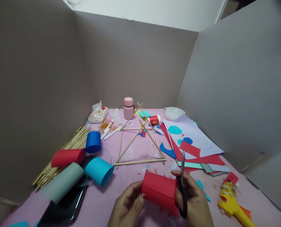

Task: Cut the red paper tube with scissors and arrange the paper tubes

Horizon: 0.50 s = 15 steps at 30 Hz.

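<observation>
A red paper tube (159, 190) lies sideways in front of me, a seam along its side and small cuts at its right and lower edge. Its left end is gripped by my left hand (128, 203), thumb on the near side. My right hand (194, 198) is closed round black-handled scissors (183, 189), blades pointing up and away from me, while its fingers also touch the tube's right end. Beyond them stands a frame of wooden sticks (140, 162), bound at its peaks. Small red paper scraps (156, 171) lie just past the tube.
At left are a blue tube (93, 142), a red tube (68, 157), a light-blue tube (99, 171), a grey-green tube (64, 183), a phone (64, 205) and a bundle of sticks (71, 142). At right are paper sheets (202, 140) and a yellow glue gun (232, 203). A pink flask (128, 108) stands behind.
</observation>
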Motion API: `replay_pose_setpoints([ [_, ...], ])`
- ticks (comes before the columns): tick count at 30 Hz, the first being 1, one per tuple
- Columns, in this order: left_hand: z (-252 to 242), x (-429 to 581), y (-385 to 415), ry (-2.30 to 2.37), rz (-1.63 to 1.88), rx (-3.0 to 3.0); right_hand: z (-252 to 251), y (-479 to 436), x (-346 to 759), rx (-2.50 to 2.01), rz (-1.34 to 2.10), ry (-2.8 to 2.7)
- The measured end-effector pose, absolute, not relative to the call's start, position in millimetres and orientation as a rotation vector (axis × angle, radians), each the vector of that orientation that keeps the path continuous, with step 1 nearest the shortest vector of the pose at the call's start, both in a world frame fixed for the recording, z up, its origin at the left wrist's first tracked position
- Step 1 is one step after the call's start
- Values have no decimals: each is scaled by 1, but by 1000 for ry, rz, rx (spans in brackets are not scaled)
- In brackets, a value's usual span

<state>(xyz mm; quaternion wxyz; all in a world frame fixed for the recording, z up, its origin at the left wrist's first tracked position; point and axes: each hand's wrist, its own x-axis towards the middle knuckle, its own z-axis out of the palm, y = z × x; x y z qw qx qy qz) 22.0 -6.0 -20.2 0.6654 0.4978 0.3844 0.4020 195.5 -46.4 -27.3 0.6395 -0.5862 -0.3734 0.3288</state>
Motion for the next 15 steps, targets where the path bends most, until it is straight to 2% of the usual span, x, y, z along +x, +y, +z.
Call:
replay_pose_setpoints([
  [5,-18,18,-4,919,893,1206,-32,-47,190,-1345,720,-874],
  [15,-18,21,-1,868,976,888,-25,-59,204,-1209,1055,-1146],
])
